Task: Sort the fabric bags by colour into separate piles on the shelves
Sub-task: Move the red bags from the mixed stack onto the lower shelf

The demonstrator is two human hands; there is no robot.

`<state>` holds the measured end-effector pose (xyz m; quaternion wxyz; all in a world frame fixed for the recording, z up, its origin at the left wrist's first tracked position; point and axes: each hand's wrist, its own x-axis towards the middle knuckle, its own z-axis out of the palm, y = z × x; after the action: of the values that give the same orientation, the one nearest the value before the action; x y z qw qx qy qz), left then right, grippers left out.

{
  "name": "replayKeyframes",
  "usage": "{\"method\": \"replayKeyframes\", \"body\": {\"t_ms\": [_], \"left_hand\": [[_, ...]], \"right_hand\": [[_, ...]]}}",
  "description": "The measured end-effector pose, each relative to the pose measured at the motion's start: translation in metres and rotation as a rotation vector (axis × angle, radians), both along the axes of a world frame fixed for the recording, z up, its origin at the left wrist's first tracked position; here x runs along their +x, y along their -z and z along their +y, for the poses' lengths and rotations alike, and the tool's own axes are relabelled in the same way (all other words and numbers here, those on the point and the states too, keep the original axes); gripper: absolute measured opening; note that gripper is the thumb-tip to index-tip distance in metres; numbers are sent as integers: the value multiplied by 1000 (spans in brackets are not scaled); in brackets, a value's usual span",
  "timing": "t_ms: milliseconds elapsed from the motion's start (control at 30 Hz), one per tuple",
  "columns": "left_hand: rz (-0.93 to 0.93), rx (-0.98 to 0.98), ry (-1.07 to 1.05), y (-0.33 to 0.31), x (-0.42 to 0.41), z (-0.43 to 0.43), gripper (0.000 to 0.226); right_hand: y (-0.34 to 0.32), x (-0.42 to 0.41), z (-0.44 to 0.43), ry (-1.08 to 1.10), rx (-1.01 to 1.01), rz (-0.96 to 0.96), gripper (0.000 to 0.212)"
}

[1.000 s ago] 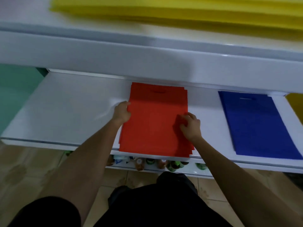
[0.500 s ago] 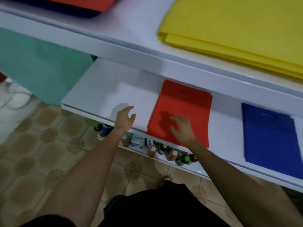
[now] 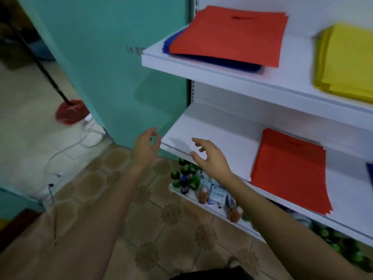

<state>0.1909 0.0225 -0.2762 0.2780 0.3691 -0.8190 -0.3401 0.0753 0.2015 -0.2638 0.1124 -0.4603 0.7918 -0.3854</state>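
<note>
Since the earlier frames: left hand (image 3: 145,148) and right hand (image 3: 210,156) off the lower red pile (image 3: 288,172), now left of it and apart from it; view swung left.

Teal wall (image 3: 113,67), filling the upper left, against the left end of the shelves. Tiled floor (image 3: 161,219), brown pattern, across the bottom.

Top shelf (image 3: 292,63), white, with a mixed stack at left: red bag (image 3: 228,35) flat on top of blue bags (image 3: 242,65), blue edges showing at left and front. Yellow pile (image 3: 347,61) on the same shelf at right, apart from the mixed stack, cut by the frame edge.

Middle shelf (image 3: 212,126), white, left part bare. Lower red pile flat near its front edge, handle slot toward the back. Blue pile (image 3: 370,174), only a corner at the right frame edge, apart from the red.

Bottom shelf (image 3: 242,226), narrow, crowded.

Left hand open, fingers loosely curved, holding nothing, in the air just beside the left front corner of the middle shelf, in front of the wall. Right hand open, fingers spread, holding nothing, over the front edge of the bare part of the middle shelf; contact with the shelf not clear.

Mop (image 3: 69,112), red head on the floor at far left, dark pole tilted up and left. Bottles (image 3: 185,176) on the bottom shelf, green and orange, among small packets, blurred.
</note>
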Motion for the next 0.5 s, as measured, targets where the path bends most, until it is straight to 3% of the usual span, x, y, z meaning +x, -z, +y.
{"method": "replayKeyframes", "body": {"t_ms": [267, 367, 500], "left_hand": [[229, -343, 69, -154, -31, -67, 33], [274, -388, 133, -201, -68, -76, 35], [233, -428, 206, -234, -121, -79, 35]], "right_hand": [[-134, -4, -73, -80, -316, 183, 45], [-186, -34, -79, -20, -451, 271, 43], [-225, -100, -67, 137, -428, 312, 34]]}}
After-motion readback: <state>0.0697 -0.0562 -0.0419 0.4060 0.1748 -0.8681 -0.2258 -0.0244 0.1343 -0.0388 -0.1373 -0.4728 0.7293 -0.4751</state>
